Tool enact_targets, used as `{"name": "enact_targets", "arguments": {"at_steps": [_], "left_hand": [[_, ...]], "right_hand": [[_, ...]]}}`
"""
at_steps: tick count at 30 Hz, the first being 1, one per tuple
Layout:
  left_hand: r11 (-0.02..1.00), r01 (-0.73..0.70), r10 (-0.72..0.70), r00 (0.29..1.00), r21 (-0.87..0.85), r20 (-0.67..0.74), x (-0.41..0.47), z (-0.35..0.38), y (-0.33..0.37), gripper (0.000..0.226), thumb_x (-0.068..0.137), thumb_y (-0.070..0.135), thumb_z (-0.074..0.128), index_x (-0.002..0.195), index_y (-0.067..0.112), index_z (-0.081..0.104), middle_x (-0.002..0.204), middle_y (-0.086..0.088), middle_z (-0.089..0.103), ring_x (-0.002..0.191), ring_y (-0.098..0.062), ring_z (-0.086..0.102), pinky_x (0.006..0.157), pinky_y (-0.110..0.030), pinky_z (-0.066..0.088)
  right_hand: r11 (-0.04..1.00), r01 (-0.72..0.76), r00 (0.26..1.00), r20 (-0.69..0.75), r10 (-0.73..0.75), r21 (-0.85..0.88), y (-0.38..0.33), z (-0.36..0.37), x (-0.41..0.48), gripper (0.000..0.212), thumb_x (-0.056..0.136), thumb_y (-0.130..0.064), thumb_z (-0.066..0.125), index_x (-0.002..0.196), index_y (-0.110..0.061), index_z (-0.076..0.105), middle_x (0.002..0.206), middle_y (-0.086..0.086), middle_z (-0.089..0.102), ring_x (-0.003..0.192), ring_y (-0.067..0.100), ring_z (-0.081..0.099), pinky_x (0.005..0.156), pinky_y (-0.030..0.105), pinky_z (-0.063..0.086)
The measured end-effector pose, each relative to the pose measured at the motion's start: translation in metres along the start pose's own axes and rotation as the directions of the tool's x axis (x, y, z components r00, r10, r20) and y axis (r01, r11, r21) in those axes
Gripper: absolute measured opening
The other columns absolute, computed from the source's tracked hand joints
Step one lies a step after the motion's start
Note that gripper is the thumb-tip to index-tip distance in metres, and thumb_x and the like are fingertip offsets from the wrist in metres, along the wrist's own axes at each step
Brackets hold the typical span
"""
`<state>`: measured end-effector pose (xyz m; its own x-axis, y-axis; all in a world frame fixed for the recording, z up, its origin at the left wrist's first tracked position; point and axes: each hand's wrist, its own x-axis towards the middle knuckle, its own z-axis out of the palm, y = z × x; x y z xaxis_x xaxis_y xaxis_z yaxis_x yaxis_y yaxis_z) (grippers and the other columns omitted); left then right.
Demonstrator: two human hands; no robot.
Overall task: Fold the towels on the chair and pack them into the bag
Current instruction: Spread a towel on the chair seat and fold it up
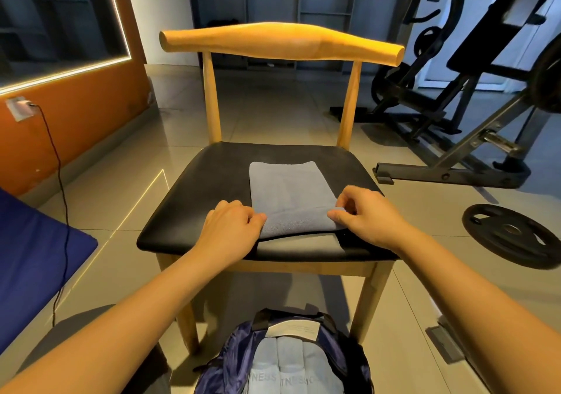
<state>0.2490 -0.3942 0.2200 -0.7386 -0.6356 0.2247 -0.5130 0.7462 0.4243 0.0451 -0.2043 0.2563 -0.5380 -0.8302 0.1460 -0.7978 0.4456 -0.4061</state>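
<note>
Each hand has a corner. The right hand [364, 214] has its grip closed to a pinch, thumb and forefinger nipping the near right corner of the grey-blue towel [288, 193]. The left hand [233, 226] has its fingers curled in at the near left corner, and its grip looks like a pinch on the edge too. Neither hand is nearer than the other, since the towel lies straight ahead between them.

The towel sits already folded to a neat rectangle on the black seat of the wooden chair [182, 211]. Its long side seems to run away from the hands toward the backrest. Its near edge looks slightly raised, with a dark line of shadow beneath.

From where I stand, the next move is either one more fold away from the body or a lift. The open bag [224, 360] waits on the floor under the forearms, pale folded towels [291, 360] already inside.
</note>
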Motion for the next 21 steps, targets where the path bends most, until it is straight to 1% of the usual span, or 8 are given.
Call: {"name": "enact_targets", "arguments": {"at_steps": [2,4,7,10,13,17,19,21], "left_hand": [[0.997,0.023,-0.030,0.995,-0.069,-0.097,0.003,0.002,-0.001,0.038,0.097,0.043,0.058,0.071,0.017,0.067,0.071,0.004,0.058,0.081,-0.018,0.056,0.080,-0.040,0.054],[0.988,-0.023,-0.009,0.978,-0.153,-0.207,0.001,0.001,0.000,0.017,0.093,0.041,0.068,0.083,0.026,0.066,0.084,0.013,0.060,0.088,-0.012,0.055,0.084,-0.037,0.051],[0.955,-0.274,0.232,0.926,-0.110,-0.298,-0.006,0.000,-0.001,0.006,0.096,0.027,0.068,0.092,0.024,0.072,0.090,0.012,0.063,0.088,-0.010,0.054,0.084,-0.040,0.049],[0.898,-0.439,0.430,0.869,0.018,-0.246,-0.014,0.002,-0.014,0.025,0.099,0.038,0.057,0.108,0.023,0.075,0.101,0.011,0.064,0.094,-0.010,0.053,0.082,-0.038,0.046],[0.898,-0.430,0.440,0.882,0.095,-0.166,-0.016,0.005,-0.022,0.044,0.094,0.057,0.055,0.121,0.026,0.070,0.114,0.011,0.060,0.105,-0.010,0.050,0.089,-0.033,0.043],[0.945,-0.328,0.323,0.936,-0.011,-0.137,-0.006,-0.002,-0.012,0.037,0.095,0.056,0.049,0.110,0.029,0.070,0.108,0.014,0.053,0.102,-0.008,0.044,0.089,-0.031,0.038],[0.960,-0.269,0.264,0.962,-0.081,-0.068,-0.001,-0.007,-0.008,0.025,0.100,0.048,0.048,0.096,0.031,0.067,0.104,0.013,0.050,0.100,-0.008,0.042,0.090,-0.031,0.034],[0.969,-0.221,0.223,0.975,-0.114,0.009,0.001,-0.012,-0.005,0.028,0.105,0.037,0.047,0.083,0.029,0.062,0.102,0.012,0.050,0.099,-0.009,0.041,0.092,-0.033,0.033]], "right_hand": [[0.999,0.040,0.994,-0.103,-0.038,0.017,0.002,0.001,0.001,0.020,0.091,-0.048,0.070,0.095,-0.032,0.058,0.091,-0.014,0.058,0.079,0.009,0.057,0.066,0.024,0.047],[0.993,0.103,0.983,-0.149,-0.111,-0.057,-0.001,0.004,0.001,0.015,0.091,-0.045,0.070,0.096,-0.032,0.064,0.097,-0.014,0.053,0.081,0.009,0.056,0.067,0.020,0.042],[0.972,0.170,0.977,-0.100,-0.187,-0.160,-0.001,0.005,0.001,0.018,0.097,-0.043,0.063,0.103,-0.028,0.072,0.101,-0.013,0.053,0.084,0.009,0.056,0.069,0.019,0.042],[0.964,0.202,0.979,-0.004,-0.206,-0.173,0.004,-0.003,-0.004,0.026,0.092,-0.053,0.064,0.107,-0.032,0.068,0.103,-0.017,0.051,0.085,0.008,0.055,0.071,0.022,0.048],[0.964,0.194,0.981,0.050,-0.188,-0.181,0.003,-0.004,-0.006,0.034,0.088,-0.051,0.071,0.115,-0.033,0.061,0.107,-0.017,0.049,0.090,0.010,0.056,0.076,0.024,0.051],[0.964,0.189,0.980,0.092,-0.174,-0.189,-0.004,-0.007,-0.002,0.022,0.096,-0.042,0.064,0.112,-0.027,0.060,0.105,-0.012,0.051,0.087,0.009,0.055,0.071,0.019,0.043],[0.979,0.143,0.980,0.156,-0.120,-0.144,-0.008,-0.012,0.000,0.019,0.098,-0.041,0.060,0.104,-0.022,0.062,0.100,-0.005,0.056,0.085,0.013,0.057,0.072,0.028,0.049],[0.998,0.061,0.975,0.216,-0.052,-0.034,-0.009,-0.016,0.002,0.023,0.099,-0.037,0.058,0.092,-0.017,0.064,0.092,0.004,0.061,0.082,0.022,0.059,0.075,0.041,0.051]]}}
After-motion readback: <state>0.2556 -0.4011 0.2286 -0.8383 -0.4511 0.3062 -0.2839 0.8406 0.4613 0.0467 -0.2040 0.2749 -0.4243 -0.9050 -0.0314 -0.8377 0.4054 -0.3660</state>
